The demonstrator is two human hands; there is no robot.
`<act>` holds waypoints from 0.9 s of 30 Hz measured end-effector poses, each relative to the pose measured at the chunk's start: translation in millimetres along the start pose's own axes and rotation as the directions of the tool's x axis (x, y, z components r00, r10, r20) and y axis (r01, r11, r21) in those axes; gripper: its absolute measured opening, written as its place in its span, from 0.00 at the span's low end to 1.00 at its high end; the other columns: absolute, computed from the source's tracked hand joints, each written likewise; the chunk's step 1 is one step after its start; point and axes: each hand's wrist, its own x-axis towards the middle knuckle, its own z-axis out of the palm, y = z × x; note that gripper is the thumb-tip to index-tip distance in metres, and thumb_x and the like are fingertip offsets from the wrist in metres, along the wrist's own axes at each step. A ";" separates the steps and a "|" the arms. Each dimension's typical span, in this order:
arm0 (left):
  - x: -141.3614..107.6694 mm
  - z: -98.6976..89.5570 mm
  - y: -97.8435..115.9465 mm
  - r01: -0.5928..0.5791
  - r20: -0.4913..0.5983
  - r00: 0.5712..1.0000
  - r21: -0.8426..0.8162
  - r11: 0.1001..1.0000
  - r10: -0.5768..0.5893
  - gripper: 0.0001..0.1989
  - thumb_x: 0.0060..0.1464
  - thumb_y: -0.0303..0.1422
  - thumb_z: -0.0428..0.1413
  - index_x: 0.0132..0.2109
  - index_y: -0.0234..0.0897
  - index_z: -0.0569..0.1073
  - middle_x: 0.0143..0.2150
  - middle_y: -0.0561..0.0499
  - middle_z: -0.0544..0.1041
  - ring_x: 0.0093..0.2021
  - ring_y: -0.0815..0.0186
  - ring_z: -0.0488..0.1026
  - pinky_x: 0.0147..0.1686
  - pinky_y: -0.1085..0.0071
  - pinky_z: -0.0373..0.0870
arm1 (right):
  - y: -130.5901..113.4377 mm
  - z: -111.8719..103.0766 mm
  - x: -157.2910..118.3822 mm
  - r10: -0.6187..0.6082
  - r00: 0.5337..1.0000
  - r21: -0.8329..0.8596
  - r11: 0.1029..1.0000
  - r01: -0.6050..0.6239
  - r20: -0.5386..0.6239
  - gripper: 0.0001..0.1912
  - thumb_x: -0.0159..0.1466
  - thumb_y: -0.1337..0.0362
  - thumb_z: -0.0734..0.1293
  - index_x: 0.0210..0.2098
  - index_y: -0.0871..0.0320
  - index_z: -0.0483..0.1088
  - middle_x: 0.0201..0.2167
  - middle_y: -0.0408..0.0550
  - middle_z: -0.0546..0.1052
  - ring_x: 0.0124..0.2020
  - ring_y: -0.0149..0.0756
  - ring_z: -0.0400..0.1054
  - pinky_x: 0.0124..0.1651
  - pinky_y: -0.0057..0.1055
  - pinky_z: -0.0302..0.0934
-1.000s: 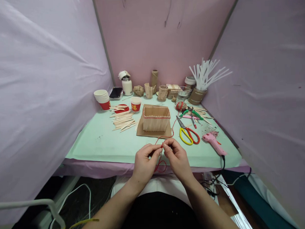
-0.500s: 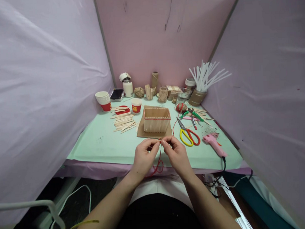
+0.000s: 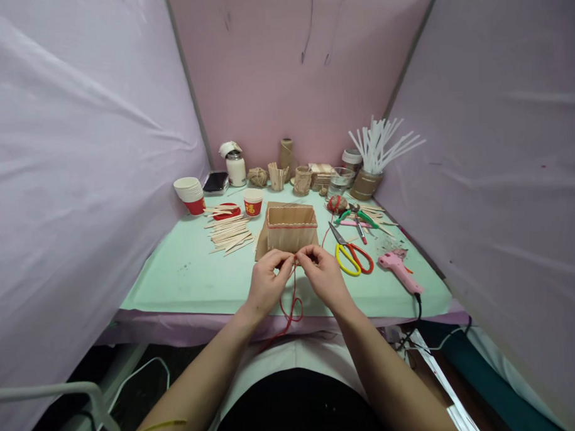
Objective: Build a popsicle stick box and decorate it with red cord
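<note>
My left hand and my right hand meet fingertip to fingertip near the front of the table. Both are closed in a pinch on a thin red cord, whose loose loops hang below them toward my lap. Just beyond the fingers stands an open rectangular box faced with craft sticks, with red cord along its rim. It rests on a piece of cardboard. Red cord also runs from behind my right hand to a ball of twine wound with red.
Scissors and a pink glue gun lie to the right, with green-handled pliers behind. Craft sticks and paper cups are on the left. Jars, twine and a holder of white sticks line the back.
My pinching hands have shifted slightly up toward the box with the red cord. The whole view has moved a little, so the table things appear farther left.
</note>
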 end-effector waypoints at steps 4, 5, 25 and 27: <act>-2.1 1.0 -5.5 0.004 0.000 1.000 -0.025 1.000 -0.004 0.10 0.59 0.34 0.52 0.34 0.36 0.77 0.31 0.49 0.76 0.33 0.67 0.71 0.36 0.71 0.66 | 2.0 -1.6 1.1 0.024 1.000 -0.003 1.000 -0.024 0.020 0.09 0.58 0.59 0.65 0.27 0.58 0.70 0.27 0.45 0.75 0.30 0.35 0.67 0.36 0.32 0.61; -3.0 2.3 -7.3 0.023 -0.013 1.000 -0.040 0.999 -0.023 0.10 0.59 0.34 0.53 0.35 0.36 0.77 0.32 0.49 0.77 0.34 0.66 0.72 0.36 0.71 0.67 | 2.6 -1.7 1.1 0.029 0.999 0.000 1.000 -0.029 0.021 0.09 0.58 0.59 0.65 0.27 0.58 0.70 0.27 0.45 0.75 0.30 0.35 0.67 0.36 0.32 0.61; -13.9 23.8 -26.9 0.109 -0.138 0.983 -0.111 0.988 -0.124 0.09 0.56 0.34 0.53 0.32 0.35 0.75 0.30 0.51 0.74 0.33 0.68 0.70 0.36 0.73 0.65 | 21.5 5.6 0.7 -0.003 1.000 -0.105 0.994 0.004 0.010 0.09 0.60 0.60 0.63 0.28 0.58 0.69 0.27 0.45 0.74 0.30 0.35 0.66 0.36 0.32 0.60; -13.0 24.6 -29.8 0.140 -0.132 0.978 -0.159 0.977 -0.161 0.09 0.55 0.34 0.54 0.32 0.36 0.75 0.30 0.52 0.74 0.32 0.68 0.70 0.35 0.73 0.65 | 23.6 4.9 -0.1 -0.079 0.997 -0.166 0.983 0.077 -0.002 0.07 0.61 0.61 0.63 0.30 0.58 0.69 0.28 0.46 0.73 0.31 0.35 0.66 0.37 0.31 0.61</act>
